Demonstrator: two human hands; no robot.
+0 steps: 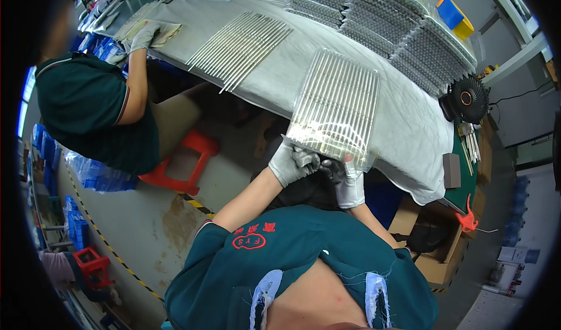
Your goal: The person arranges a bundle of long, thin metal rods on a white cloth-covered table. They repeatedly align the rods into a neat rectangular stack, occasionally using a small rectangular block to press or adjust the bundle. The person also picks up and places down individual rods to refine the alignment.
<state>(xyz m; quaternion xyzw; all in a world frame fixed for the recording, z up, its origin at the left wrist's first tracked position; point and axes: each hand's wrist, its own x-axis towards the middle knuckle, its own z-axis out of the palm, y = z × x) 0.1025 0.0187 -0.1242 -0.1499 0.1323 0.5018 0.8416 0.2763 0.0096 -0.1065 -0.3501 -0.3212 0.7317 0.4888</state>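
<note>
Gloved left hand (pixel 290 162) and right hand (pixel 349 181) both gripping near edge of clear ribbed tray (pixel 337 108), tilted up over cloth-covered table (pixel 409 131), loose rods (pixel 239 46) beyond, co-worker's glove (pixel 143 36) far left

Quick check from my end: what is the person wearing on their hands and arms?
Both the left hand and the right hand wear light grey knit gloves with darker grey coated palms and fingertips. The forearms are bare. Short dark green shirt sleeves cover the upper arms, and the left shoulder bears a red emblem.
</note>
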